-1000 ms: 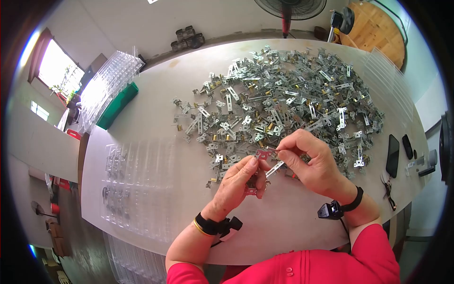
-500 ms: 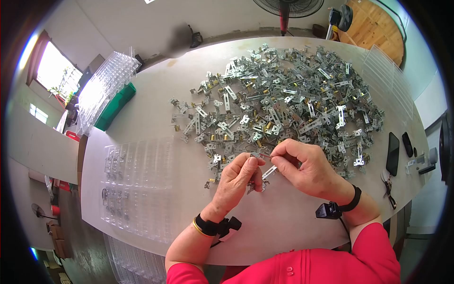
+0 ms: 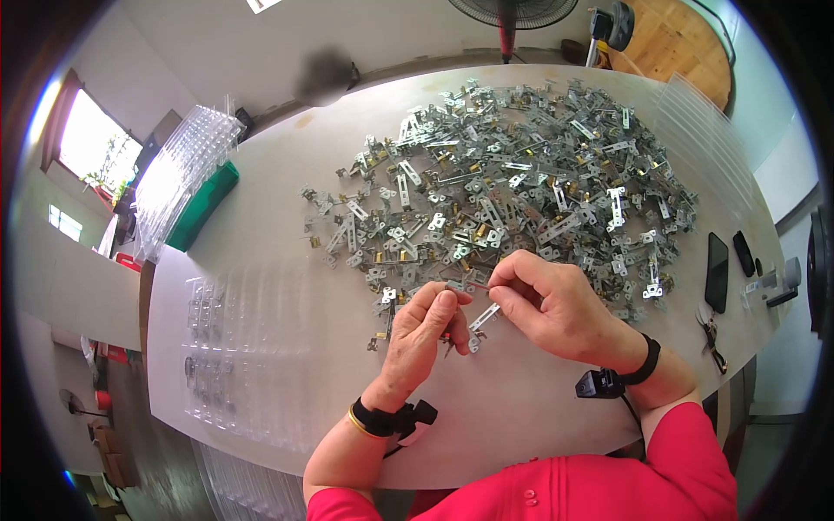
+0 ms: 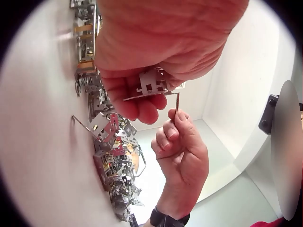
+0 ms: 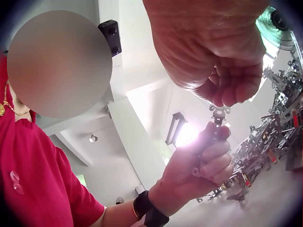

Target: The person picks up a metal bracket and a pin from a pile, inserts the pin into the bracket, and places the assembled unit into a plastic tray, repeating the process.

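Note:
The left hand (image 3: 415, 334) holds a small metal bracket (image 4: 150, 84) with square cut-outs, its fingers curled round it. In the left wrist view the right hand (image 4: 182, 146) pinches a thin metal rod (image 4: 177, 105) between thumb and fingers, the rod's bent top end at the bracket's edge. From the right wrist view, metal pieces (image 5: 218, 115) stick up out of the left hand, just below the right hand's curled fingers. A slotted metal strip (image 3: 484, 316) shows between the hands in the head view. Beyond them spreads a large pile of metal brackets (image 3: 521, 182).
Clear plastic trays (image 3: 261, 347) lie on the table (image 3: 521, 434) at the left, some metal parts in them. More trays (image 3: 187, 165) lean over a green bin (image 3: 202, 208) at the back left. At the right are a phone (image 3: 717, 273) and a pair of cutters (image 3: 712, 337).
The head view has shifted slightly. The bracket turned from showing a reddish face to lying mostly hidden in the left hand. The right hand is a little lower, still pinching the thin rod.

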{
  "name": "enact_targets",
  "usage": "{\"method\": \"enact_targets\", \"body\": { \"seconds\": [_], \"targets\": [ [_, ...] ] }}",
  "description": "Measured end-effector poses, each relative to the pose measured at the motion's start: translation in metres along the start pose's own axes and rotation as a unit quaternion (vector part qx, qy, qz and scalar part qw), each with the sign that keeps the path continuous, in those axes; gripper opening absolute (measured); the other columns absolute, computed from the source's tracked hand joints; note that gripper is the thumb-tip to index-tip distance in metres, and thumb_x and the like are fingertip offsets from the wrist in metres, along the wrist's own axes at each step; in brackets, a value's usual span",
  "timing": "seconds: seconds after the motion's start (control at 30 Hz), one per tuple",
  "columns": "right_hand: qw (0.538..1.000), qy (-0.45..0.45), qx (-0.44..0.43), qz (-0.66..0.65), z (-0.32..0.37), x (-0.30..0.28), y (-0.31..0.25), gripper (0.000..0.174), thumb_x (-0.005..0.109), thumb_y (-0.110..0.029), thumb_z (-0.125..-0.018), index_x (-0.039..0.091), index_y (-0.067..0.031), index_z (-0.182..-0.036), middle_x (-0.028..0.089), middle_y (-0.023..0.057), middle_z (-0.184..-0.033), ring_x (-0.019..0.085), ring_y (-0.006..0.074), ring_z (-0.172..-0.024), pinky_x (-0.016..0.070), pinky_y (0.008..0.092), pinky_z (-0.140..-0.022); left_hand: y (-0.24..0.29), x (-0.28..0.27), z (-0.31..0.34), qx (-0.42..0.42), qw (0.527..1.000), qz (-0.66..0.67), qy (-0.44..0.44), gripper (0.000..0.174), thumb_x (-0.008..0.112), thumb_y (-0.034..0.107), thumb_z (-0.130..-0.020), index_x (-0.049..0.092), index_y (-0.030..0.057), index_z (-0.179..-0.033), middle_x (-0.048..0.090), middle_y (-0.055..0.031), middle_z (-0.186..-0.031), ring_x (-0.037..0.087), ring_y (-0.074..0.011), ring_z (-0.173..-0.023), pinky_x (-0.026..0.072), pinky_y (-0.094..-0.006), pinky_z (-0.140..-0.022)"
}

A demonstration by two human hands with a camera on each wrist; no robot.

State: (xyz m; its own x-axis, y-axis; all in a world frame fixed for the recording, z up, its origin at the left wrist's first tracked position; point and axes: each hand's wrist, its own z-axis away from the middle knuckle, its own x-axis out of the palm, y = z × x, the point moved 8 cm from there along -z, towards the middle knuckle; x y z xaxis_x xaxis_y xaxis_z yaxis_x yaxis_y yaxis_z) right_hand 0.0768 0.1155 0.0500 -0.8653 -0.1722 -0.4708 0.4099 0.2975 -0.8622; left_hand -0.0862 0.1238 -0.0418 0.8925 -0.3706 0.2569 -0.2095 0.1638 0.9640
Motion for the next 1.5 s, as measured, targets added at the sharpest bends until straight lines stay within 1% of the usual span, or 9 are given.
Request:
{"method": "enact_targets", "body": {
  "seconds": [0.3, 0.57, 0.63, 0.87, 0.97, 1.13, 1.3, 1.37, 1.5],
  "targets": [
    [1.0, -0.004, 0.006, 0.005, 0.001, 0.0, 0.0, 0.009, 0.065, -0.01, -0.096, 0.06, -0.0031, -0.1, 0.065, 0.0119, -0.071, 0.065, 0.0226, -0.061, 0.05, 0.0349, -0.058, 0.0, 0.003, 0.002, -0.012, 1.0, -0.001, -0.013, 0.04, 0.046, 0.039, -0.11, 0.062, 0.0027, -0.114, 0.062, -0.0011, -0.071, 0.059, -0.0093, -0.062, 0.0411, -0.0229, -0.061],
    [0.999, -0.04, 0.016, 0.008, 0.001, 0.006, 0.001, 0.017, 0.064, -0.009, -0.096, 0.056, -0.0035, -0.11, 0.065, 0.013, -0.072, 0.066, 0.0261, -0.062, 0.0499, 0.0357, -0.058, 0.01, 0.009, 0.005, 0.03, 0.996, -0.083, -0.015, 0.028, 0.053, 0.028, -0.109, 0.062, 0.0014, -0.113, 0.055, 0.0032, -0.073, 0.05, -0.0046, -0.063, 0.042, -0.0215, -0.058],
    [0.999, -0.019, -0.026, -0.012, 0.002, 0.008, 0.003, 0.022, 0.064, -0.007, -0.098, 0.056, -0.0043, -0.117, 0.06, 0.0029, -0.069, 0.054, 0.0094, -0.06, 0.0436, 0.0272, -0.057, 0.009, 0.01, 0.005, 0.03, 0.996, -0.087, -0.017, 0.028, 0.054, 0.028, -0.109, 0.062, 0.0016, -0.114, 0.055, 0.0034, -0.073, 0.05, -0.0043, -0.063, 0.0421, -0.0213, -0.058],
    [0.998, -0.052, -0.003, -0.023, 0.002, 0.011, 0.0, 0.018, 0.065, -0.009, -0.098, 0.059, -0.004, -0.114, 0.058, 0.0013, -0.067, 0.053, 0.0092, -0.058, 0.0432, 0.027, -0.057, 0.009, 0.012, 0.006, 0.049, 0.991, -0.125, -0.015, 0.023, 0.056, 0.023, -0.108, 0.06, 0.001, -0.112, 0.057, 0.0019, -0.076, 0.053, -0.0058, -0.064, 0.0432, -0.0218, -0.059],
    [0.998, -0.061, 0.025, 0.002, 0.003, 0.012, 0.004, 0.013, 0.066, -0.009, -0.097, 0.063, -0.0036, -0.108, 0.06, 0.0027, -0.073, 0.055, 0.0097, -0.062, 0.0446, 0.0268, -0.058, 0.011, 0.014, 0.006, 0.052, 0.987, -0.148, -0.02, 0.023, 0.056, 0.023, -0.108, 0.059, 0.0011, -0.112, 0.057, 0.0024, -0.076, 0.052, -0.0053, -0.065, 0.0428, -0.0217, -0.059],
    [0.996, -0.012, -0.042, 0.077, 0.004, 0.005, -0.005, 0.008, 0.069, -0.006, -0.093, 0.068, -0.0055, -0.101, 0.056, 0.0067, -0.095, 0.055, 0.0126, -0.079, 0.0459, 0.027, -0.061, 0.007, 0.014, 0.005, 0.055, 0.987, -0.152, -0.027, 0.021, 0.058, 0.022, -0.107, 0.061, 0.0015, -0.111, 0.056, 0.0033, -0.076, 0.052, -0.0044, -0.065, 0.0438, -0.022, -0.058],
    [0.995, 0.039, -0.094, 0.015, 0.002, 0.002, -0.01, 0.008, 0.069, -0.007, -0.093, 0.066, -0.0066, -0.101, 0.055, 0.0062, -0.093, 0.055, 0.0146, -0.078, 0.0463, 0.0286, -0.063, 0.011, 0.021, 0.006, 0.067, 0.981, -0.175, -0.041, 0.022, 0.058, 0.023, -0.107, 0.063, 0.0023, -0.111, 0.056, 0.003, -0.074, 0.053, -0.0036, -0.064, 0.0437, -0.022, -0.056],
    [0.992, 0.069, -0.104, -0.012, 0.002, -0.004, -0.012, 0.007, 0.067, -0.008, -0.094, 0.065, -0.0066, -0.101, 0.056, 0.0069, -0.09, 0.056, 0.0166, -0.075, 0.0466, 0.0307, -0.064, 0.002, 0.014, 0.005, 0.005, 0.996, -0.079, -0.044, 0.027, 0.054, 0.027, -0.109, 0.063, 0.0016, -0.113, 0.057, 0.0003, -0.074, 0.053, -0.0062, -0.062, 0.0426, -0.0225, -0.057],
    [0.996, 0.044, 0.009, -0.076, 0.001, -0.006, 0.005, 0.005, 0.065, -0.01, -0.097, 0.064, -0.0055, -0.1, 0.06, 0.0052, -0.078, 0.056, 0.0142, -0.063, 0.0453, 0.0297, -0.058, 0.003, 0.003, 0.002, -0.017, 0.996, 0.091, -0.01, 0.034, 0.048, 0.031, -0.11, 0.063, 0.0008, -0.113, 0.049, -0.0032, -0.066, 0.049, -0.0169, -0.055, 0.0415, -0.0298, -0.055]
  ]
}}
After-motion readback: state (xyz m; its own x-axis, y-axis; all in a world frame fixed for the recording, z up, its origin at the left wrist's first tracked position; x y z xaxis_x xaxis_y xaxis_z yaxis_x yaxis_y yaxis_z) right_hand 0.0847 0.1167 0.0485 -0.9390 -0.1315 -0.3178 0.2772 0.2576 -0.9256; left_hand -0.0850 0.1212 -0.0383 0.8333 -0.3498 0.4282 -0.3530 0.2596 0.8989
